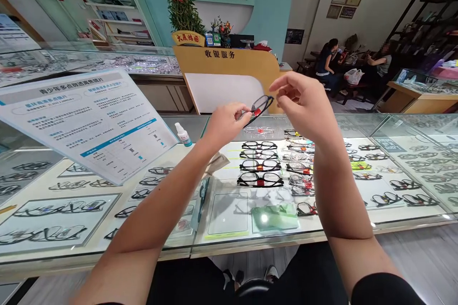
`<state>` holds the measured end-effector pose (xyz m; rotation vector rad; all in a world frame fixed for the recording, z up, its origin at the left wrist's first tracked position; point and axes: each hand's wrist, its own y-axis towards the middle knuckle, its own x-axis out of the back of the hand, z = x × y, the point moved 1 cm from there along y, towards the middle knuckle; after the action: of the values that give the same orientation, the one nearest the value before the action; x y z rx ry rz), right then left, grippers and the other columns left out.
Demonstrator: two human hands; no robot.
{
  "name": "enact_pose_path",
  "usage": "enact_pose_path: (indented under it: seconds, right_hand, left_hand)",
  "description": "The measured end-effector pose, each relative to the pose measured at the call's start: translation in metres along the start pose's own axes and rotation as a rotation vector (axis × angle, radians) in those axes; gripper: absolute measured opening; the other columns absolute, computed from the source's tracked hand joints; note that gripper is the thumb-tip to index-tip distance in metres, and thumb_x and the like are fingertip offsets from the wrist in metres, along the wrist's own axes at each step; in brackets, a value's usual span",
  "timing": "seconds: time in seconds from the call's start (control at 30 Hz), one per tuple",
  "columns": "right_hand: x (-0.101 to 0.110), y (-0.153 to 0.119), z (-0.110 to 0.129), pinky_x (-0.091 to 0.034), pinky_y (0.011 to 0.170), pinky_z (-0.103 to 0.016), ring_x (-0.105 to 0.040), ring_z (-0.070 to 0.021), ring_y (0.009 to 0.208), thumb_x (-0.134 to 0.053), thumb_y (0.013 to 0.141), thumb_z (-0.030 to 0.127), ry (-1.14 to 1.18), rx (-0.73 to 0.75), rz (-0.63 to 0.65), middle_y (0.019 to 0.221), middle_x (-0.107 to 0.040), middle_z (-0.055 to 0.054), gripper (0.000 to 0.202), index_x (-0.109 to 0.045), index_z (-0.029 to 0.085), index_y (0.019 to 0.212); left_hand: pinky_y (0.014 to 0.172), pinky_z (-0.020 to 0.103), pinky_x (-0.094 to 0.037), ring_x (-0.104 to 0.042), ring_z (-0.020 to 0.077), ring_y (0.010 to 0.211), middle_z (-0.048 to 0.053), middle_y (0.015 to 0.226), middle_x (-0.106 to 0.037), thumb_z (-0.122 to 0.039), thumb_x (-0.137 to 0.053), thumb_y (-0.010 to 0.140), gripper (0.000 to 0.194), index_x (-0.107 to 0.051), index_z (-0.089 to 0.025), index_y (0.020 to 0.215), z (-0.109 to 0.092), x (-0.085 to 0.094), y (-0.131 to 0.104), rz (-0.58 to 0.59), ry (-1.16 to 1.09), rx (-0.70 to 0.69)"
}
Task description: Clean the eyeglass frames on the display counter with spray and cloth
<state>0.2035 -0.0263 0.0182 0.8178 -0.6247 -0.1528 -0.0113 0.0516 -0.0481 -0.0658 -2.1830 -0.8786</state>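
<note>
My left hand [231, 123] pinches a pair of dark-framed eyeglasses [264, 103] with a red tag on the lens, held up above the glass counter. Close to the right end of that frame is my right hand [299, 100], its fingers bent and apart; I see nothing between them. Below my hands, black eyeglasses [260, 180] with red and orange tags lie in a column. A second column of eyeglasses [300, 169] runs beside it, partly hidden by my right forearm.
The glass display counter [222, 243] spans the front, with more frames inside. A printed sheet [86, 124] stands at the left, near a small spray bottle [183, 135]. Behind are a yellow cashier desk [229, 59] and two seated people [326, 64] at the back right.
</note>
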Motion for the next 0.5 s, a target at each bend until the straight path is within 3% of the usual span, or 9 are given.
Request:
enact_pose_path:
  seconds: [0.1, 0.23, 0.33, 0.5]
  right_hand:
    - [0.008, 0.000, 0.005, -0.044, 0.072, -0.034, -0.059, -0.0154, 0.077, -0.053, 0.090, -0.004, 0.033, 0.038, 0.019, 0.084, -0.064, 0.001, 0.031, -0.068, 0.022, 0.097]
    - [0.020, -0.001, 0.010, -0.041, 0.069, -0.033, -0.054, -0.0147, 0.073, -0.051, 0.091, -0.007, 0.052, 0.079, 0.030, 0.083, -0.061, 0.001, 0.033, -0.061, 0.024, 0.093]
    - [0.027, -0.003, 0.016, -0.039, 0.067, -0.033, -0.050, -0.0143, 0.071, -0.051, 0.092, -0.008, 0.092, 0.098, 0.024, 0.085, -0.062, 0.001, 0.034, -0.058, 0.025, 0.091]
    - [0.032, -0.008, 0.024, -0.038, 0.062, -0.032, -0.049, -0.0131, 0.063, -0.053, 0.100, -0.005, 0.195, 0.074, 0.013, 0.073, -0.053, 0.006, 0.030, -0.060, 0.024, 0.096]
  left_hand:
    - [0.072, 0.036, -0.039, -0.070, 0.0241, 0.090, 0.006, 0.099, -0.081, -0.036, -0.058, 0.103, 0.032, -0.086, -0.022, 0.112, 0.012, -0.020, 0.007, 0.184, 0.197, -0.015]
    - [0.084, 0.036, -0.049, -0.074, 0.0301, 0.119, 0.006, 0.130, -0.085, -0.034, -0.055, 0.106, 0.036, -0.086, -0.026, 0.123, 0.028, -0.051, 0.019, 0.408, 0.392, 0.002]
    - [0.089, 0.036, -0.053, -0.075, 0.0316, 0.122, 0.006, 0.133, -0.085, -0.033, -0.057, 0.104, 0.037, -0.087, -0.028, 0.125, 0.037, -0.069, 0.028, 0.516, 0.455, 0.037]
    - [0.092, 0.037, -0.056, -0.078, 0.0335, 0.118, 0.008, 0.128, -0.086, -0.035, -0.060, 0.101, 0.038, -0.088, -0.029, 0.127, 0.042, -0.089, 0.037, 0.570, 0.477, 0.067]
